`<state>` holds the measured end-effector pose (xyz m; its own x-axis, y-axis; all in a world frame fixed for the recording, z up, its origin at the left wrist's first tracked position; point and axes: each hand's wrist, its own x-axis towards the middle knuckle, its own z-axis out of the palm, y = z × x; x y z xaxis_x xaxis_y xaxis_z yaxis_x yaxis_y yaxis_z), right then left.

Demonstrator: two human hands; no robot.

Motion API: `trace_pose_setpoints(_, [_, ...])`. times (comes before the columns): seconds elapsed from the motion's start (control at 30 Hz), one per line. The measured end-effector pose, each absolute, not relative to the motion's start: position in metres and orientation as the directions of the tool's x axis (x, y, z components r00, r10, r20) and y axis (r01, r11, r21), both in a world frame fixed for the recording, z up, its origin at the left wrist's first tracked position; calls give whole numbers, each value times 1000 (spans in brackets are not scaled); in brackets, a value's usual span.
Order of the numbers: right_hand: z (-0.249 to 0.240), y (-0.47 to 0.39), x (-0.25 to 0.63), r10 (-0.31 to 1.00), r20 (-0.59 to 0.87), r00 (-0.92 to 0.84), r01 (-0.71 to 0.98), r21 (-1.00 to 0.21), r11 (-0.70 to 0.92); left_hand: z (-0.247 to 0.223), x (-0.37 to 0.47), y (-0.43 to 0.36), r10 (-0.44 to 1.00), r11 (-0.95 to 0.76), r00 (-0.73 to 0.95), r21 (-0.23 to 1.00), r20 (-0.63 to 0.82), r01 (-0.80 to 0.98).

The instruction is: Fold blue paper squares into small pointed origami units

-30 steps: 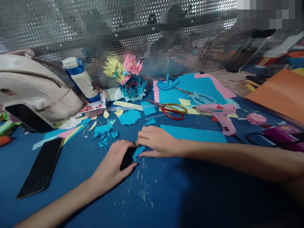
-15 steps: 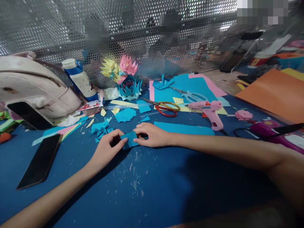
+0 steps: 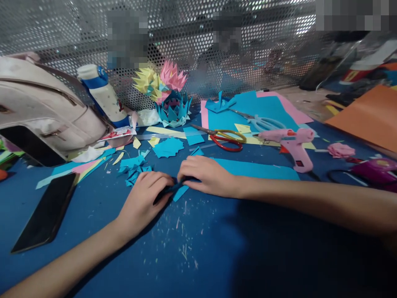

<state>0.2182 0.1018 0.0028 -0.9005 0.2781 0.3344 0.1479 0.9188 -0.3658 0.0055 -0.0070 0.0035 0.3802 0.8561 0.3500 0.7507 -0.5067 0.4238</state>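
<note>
A small piece of blue paper (image 3: 180,193) is held between my two hands just above the blue tabletop. My left hand (image 3: 148,191) has its fingers and thumb pinched on the paper's left side, and my right hand (image 3: 206,176) grips its right side. The paper is bent, with one flap showing below the fingers; the rest is hidden by them. Folded blue paper pieces (image 3: 135,166) lie just beyond my left hand. A long blue paper strip (image 3: 257,169) lies behind my right wrist.
Red-and-yellow-handled scissors (image 3: 228,140) and a pink glue gun (image 3: 293,142) lie beyond my right arm. Paper flowers (image 3: 173,107) stand by the perforated metal panel. A phone (image 3: 46,213) lies left, near a bottle (image 3: 104,95) and a pale backpack (image 3: 46,103). Orange paper (image 3: 367,118) is at right.
The blue paper was flat and facing up between my fingertips; now it is bent, with a flap downward. My fingers have curled over it, and the view has shifted slightly.
</note>
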Motion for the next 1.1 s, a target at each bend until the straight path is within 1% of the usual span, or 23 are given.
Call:
trace_pose_setpoints(0.1, [3, 105, 219, 276, 325, -904, 128, -411, 903, 5, 3, -8, 832, -539, 378, 431, 406, 724])
trace_pose_setpoints(0.17, [3, 105, 219, 240, 319, -917, 88, -425, 901, 6, 2, -7, 824, -545, 356, 445, 441, 711])
trace_pose_setpoints(0.27, [3, 104, 219, 171, 328, -929, 50, -348, 936, 7, 0, -5, 834, -528, 330, 467, 441, 710])
trace_pose_setpoints(0.37, [2, 104, 219, 161, 330, -930, 69, -274, 959, 6, -4, -2, 843, -521, 347, 464, 410, 716])
trace_pose_setpoints(0.5, [1, 105, 218, 194, 331, -924, 99, -283, 954, 3, -12, -1, 828, -551, 408, 417, 386, 723])
trace_pose_setpoints(0.63, [2, 106, 218, 155, 347, -925, 55, -281, 958, 3, -18, -3, 750, -641, 510, 272, 421, 718])
trace_pose_setpoints(0.7, [3, 106, 219, 126, 346, -930, 25, -281, 959, 3, -18, -4, 718, -673, 544, 230, 435, 703])
trace_pose_setpoints(0.77, [2, 106, 220, 78, 348, -934, -18, -265, 964, 3, -19, -5, 709, -684, 560, 223, 429, 695])
trace_pose_setpoints(0.83, [1, 106, 221, 18, 370, -929, -70, -224, 972, 2, -19, -6, 705, -691, 575, 218, 416, 689])
trace_pose_setpoints(0.9, [0, 106, 222, 1, 397, -918, -87, -204, 975, 1, -20, -7, 697, -700, 590, 210, 409, 682])
trace_pose_setpoints(1.03, [-3, 106, 223, 17, 453, -891, -107, -247, 963, 0, -21, -9, 694, -706, 604, 209, 392, 676])
trace_pose_setpoints(1.1, [-4, 106, 223, 1, 466, -885, -140, -268, 953, -1, -22, -10, 686, -712, 615, 181, 389, 679])
